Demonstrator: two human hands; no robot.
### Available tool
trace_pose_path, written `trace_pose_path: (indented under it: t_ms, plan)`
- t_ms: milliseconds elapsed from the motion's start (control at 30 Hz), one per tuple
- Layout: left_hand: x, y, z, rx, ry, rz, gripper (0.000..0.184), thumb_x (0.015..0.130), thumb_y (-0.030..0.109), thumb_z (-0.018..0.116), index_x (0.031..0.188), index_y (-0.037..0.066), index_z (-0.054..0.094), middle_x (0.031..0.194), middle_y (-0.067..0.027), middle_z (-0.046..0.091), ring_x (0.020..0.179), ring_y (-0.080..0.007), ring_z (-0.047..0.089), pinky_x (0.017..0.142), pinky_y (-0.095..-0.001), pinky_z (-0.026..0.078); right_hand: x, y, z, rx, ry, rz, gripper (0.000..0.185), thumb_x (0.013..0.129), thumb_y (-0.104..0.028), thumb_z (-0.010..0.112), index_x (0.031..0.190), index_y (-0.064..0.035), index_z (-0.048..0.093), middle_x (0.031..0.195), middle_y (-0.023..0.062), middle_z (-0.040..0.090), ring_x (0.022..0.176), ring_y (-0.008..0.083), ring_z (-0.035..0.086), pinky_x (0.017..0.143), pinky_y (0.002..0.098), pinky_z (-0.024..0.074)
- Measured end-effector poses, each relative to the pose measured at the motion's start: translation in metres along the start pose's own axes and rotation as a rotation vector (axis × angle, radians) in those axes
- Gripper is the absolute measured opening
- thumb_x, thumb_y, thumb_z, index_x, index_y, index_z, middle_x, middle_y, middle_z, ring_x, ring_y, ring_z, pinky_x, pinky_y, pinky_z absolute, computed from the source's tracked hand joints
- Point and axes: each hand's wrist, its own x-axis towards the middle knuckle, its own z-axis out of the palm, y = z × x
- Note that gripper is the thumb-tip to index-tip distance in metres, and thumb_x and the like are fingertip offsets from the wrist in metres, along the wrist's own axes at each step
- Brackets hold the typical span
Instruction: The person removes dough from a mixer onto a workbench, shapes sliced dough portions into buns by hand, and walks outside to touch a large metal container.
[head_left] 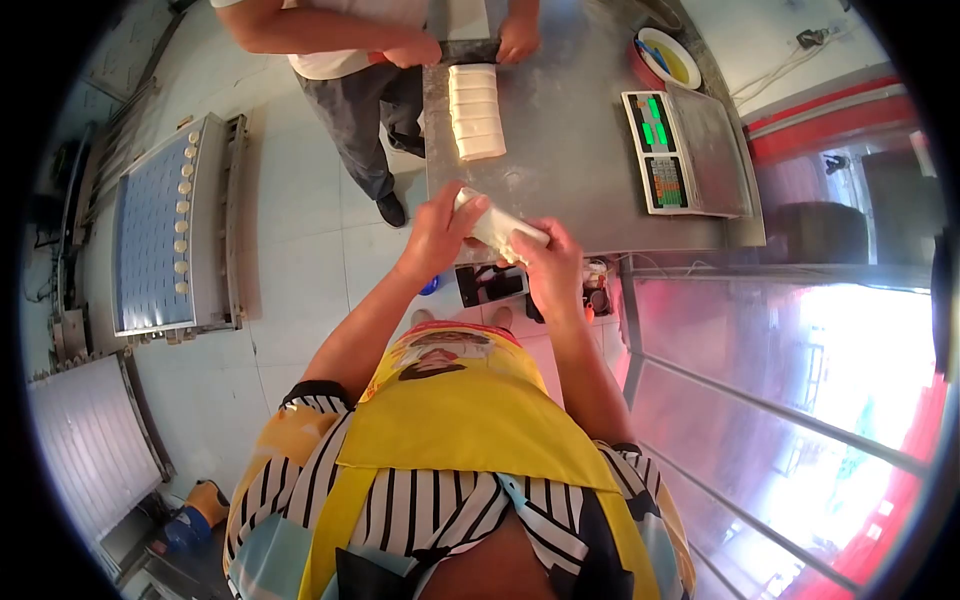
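Observation:
Above the near edge of the metal table, my left hand [440, 232] and my right hand [550, 262] are both closed round a pale piece of dough [497, 222]. The left grips its upper-left end with the thumb on top; the right grips its lower-right end. Its underside looks rough and crumbly near my right fingers. Just beyond lies a pale dough log [476, 112] marked into several even slices. At its far end, a co-worker's hands [518, 38] hold a dark, wide blade-like tool [468, 50].
A digital scale [660, 150] with lit green digits stands on the right of the metal table [580, 130]. Behind it is a bowl [668, 58] with yellowish liquid. The co-worker's legs [355, 120] are at the table's left side. A rack-like unit with round knobs [181, 225] stands further left.

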Motion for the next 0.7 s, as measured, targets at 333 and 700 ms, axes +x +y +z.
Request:
trace_pose_path:
  t_ms: [333, 700]
  plan:
    - [-0.001, -0.036, 0.008, -0.633, -0.355, -0.698, 0.027, 0.090, 0.025, 0.054, 0.093, -0.001, 0.052, 0.071, -0.0089, 0.057, 0.051, -0.0120, 0.053, 0.041, -0.0232, 0.044, -0.038, 0.024, -0.009, -0.590, 0.076, -0.324, 0.043, 0.075, -0.008, 0.068, 0.113, 0.0002, 0.050, 0.101, 0.0131, 0.057, 0.081, 0.0214, 0.061, 0.069, 0.0311, 0.0525]
    - [-0.033, -0.027, 0.038, -0.592, -0.579, -0.835, 0.018, 0.090, 0.019, 0.053, 0.097, 0.002, 0.052, 0.073, -0.0076, 0.060, 0.058, -0.0134, 0.059, 0.045, -0.0243, 0.046, -0.076, -0.014, -0.041, -1.458, -0.088, -0.823, 0.027, 0.068, -0.008, 0.070, 0.091, -0.0035, 0.057, 0.083, 0.0072, 0.057, 0.078, 0.0208, 0.058, 0.061, 0.0319, 0.0479]
